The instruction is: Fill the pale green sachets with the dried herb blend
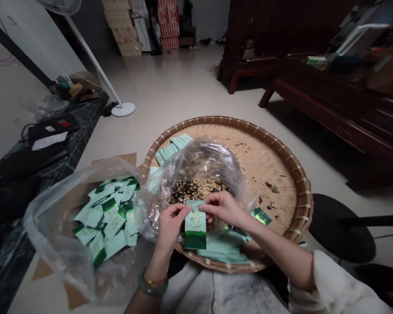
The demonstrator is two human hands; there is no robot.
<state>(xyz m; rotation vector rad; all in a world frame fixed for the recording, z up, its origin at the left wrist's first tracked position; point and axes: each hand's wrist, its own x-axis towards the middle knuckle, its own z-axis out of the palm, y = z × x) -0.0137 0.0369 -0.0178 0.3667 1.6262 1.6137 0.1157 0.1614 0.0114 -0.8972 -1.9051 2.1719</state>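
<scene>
Both my hands pinch a light-green packet (195,222) with a dark green band at its lower end. My left hand (172,222) grips its left edge near the top, and my right hand (224,207) the upper right corner. Just beyond it, an open clear plastic bag (209,159) holds a loose dried mix (196,189) of dark and pale bits. The bag sits in a round woven bamboo tray (275,174). A stack of similar green packets (224,248) lies under my right forearm, and more packets (172,148) rest at the tray's far left.
To the left, a large clear plastic bag (52,218) holds many green packets (113,218). A white fan stand (123,109) rises from the floor ahead. Dark wooden furniture (327,113) stands on the right, beside a round black base (342,229). Dark leaf scraps (270,205) lie on the tray.
</scene>
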